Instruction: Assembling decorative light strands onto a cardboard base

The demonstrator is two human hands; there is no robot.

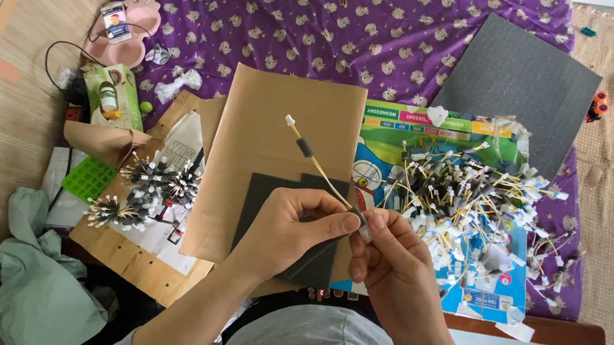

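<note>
My left hand (pixel 292 229) and my right hand (pixel 390 257) meet over a brown cardboard sheet (pixel 265 128). Both pinch the near end of a thin yellow stick (pixel 317 167). The stick slants up and to the left, with a dark sleeve partway along it and a white tip at its far end. To the right lies a big loose pile of similar sticks with white and dark tips (pixel 475 205). On the left lie bundled clusters of such sticks (pixel 149 188).
A dark foam sheet (pixel 525 82) lies at the back right on a purple patterned cloth (pixel 303 16). A colourful printed board (pixel 404 141) sits under the pile. A phone (pixel 116 22), a green box (pixel 114 94) and crumpled green cloth (pixel 29 271) are at the left.
</note>
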